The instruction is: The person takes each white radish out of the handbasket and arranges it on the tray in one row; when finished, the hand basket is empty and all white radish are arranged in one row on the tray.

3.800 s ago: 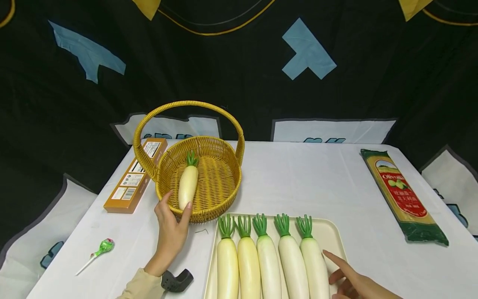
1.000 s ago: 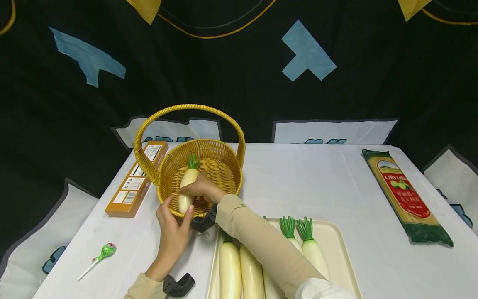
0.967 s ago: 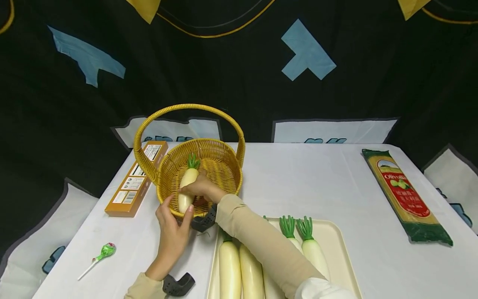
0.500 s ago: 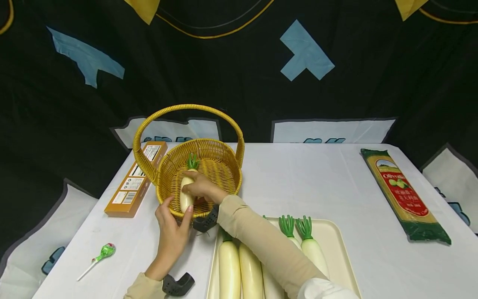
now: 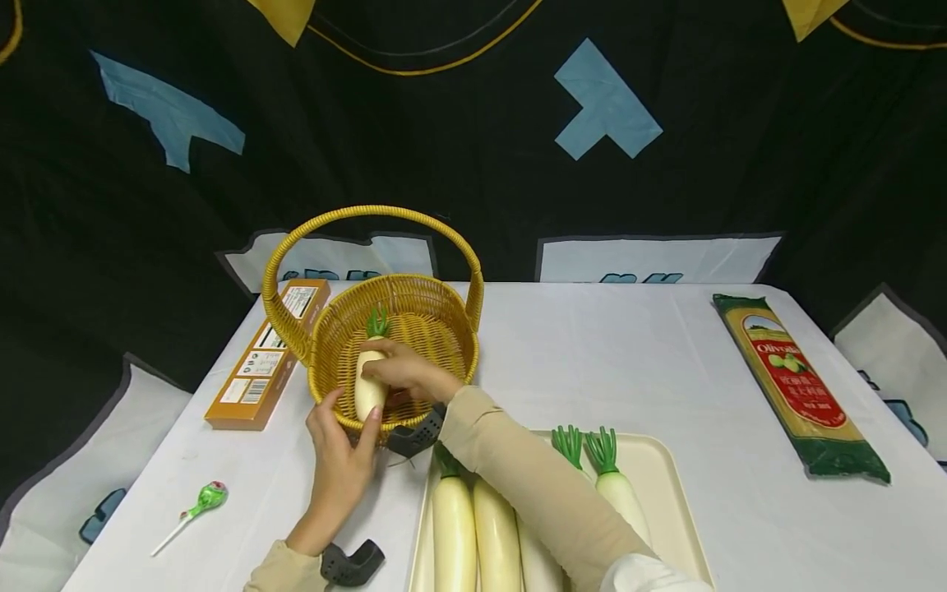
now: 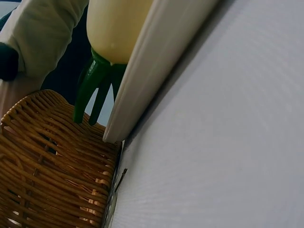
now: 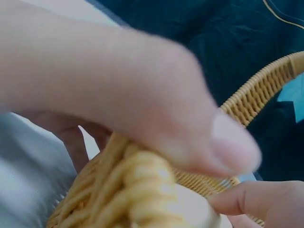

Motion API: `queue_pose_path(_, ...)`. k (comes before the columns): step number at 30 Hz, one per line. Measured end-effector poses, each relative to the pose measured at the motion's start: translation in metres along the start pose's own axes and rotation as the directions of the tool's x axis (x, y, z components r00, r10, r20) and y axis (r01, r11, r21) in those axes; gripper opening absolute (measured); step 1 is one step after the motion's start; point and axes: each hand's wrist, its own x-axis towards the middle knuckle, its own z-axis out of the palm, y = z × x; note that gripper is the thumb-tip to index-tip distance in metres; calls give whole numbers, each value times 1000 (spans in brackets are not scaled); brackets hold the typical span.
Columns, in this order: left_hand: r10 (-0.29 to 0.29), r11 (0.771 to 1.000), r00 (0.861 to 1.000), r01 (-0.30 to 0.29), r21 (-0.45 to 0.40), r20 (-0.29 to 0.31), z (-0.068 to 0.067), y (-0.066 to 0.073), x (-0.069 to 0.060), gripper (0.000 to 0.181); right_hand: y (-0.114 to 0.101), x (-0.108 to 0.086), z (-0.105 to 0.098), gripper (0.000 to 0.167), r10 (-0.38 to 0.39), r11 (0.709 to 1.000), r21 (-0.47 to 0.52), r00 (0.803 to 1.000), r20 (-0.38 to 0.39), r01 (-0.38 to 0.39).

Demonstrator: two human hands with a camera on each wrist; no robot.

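A yellow wicker basket (image 5: 444, 403) stands at the left middle of the table, holding a white radish (image 5: 368, 393) with a green top. At the basket's front left, my left hand (image 5: 342, 469) grips the rim with thumb and fingers. My right hand (image 5: 405, 370) reaches inside and holds the radish from its right side; some of its fingers are hidden. In the right wrist view, the left thumb (image 7: 190, 109) lies large across the basket rim (image 7: 147, 194), and part of the right hand (image 7: 270, 204) touches the radish (image 7: 194, 206). The left wrist view catches the basket's wicker wall (image 6: 52, 161).
A cream tray (image 5: 669, 493) with several white radishes (image 5: 497, 534) lies at the front, partly under the right forearm. An orange box (image 5: 255, 374) sits left of the basket, a lollipop (image 5: 210, 495) nearer. A pasta packet (image 5: 802, 386) lies at the right.
My right hand has gone from beside the tray into the basket. Its fingers have since shifted over the radish's upper part, and the radish has moved slightly. My left hand keeps its place.
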Motion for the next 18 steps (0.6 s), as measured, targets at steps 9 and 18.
queue_pose_path(9, -36, 999, 999, 37, -13, 37, -1, 2, 0, 56, 1, -11, -21, 45, -15, 996, 84, 1000, 28, 13)
queue_pose_path(18, -44, 999, 998, 45, -25, 45, -1, 0, 0, 57, -7, -31, -49, 44, -70, 986, 156, 993, 96, 54)
